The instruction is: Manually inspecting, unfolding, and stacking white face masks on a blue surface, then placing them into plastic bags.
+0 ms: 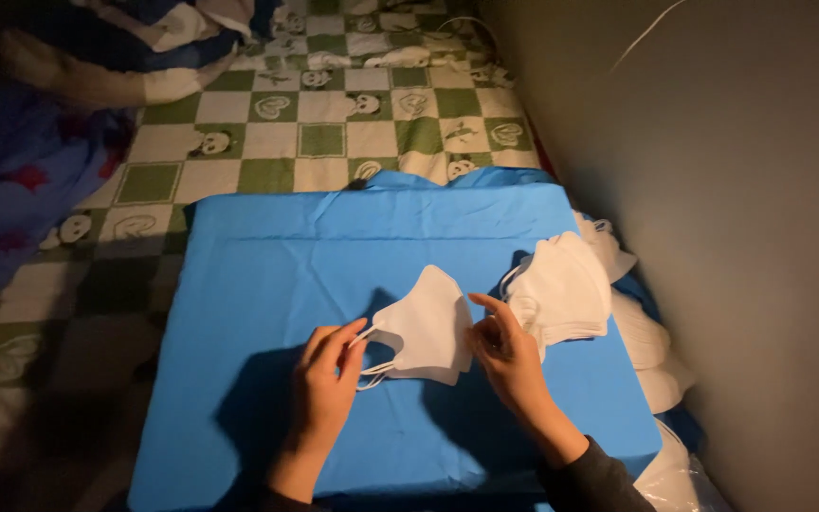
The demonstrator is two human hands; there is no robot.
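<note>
A white folded face mask [426, 325] lies flat on a blue cloth-covered board [286, 256]. My left hand [326, 379] pinches the mask's ear loop at its left edge. Along the mask's right edge rests my right hand [509, 356], fingers touching it. Just to the right, a stack of several similar white masks [566, 289] sits on the blue surface.
More white masks [651, 346] are piled off the board's right edge, against a grey wall [732, 190]. A green and white checkered bedsheet [324, 104] lies beyond the board. Rumpled blue bedding [21, 161] fills the far left. A clear plastic bag [680, 479] sits at the bottom right.
</note>
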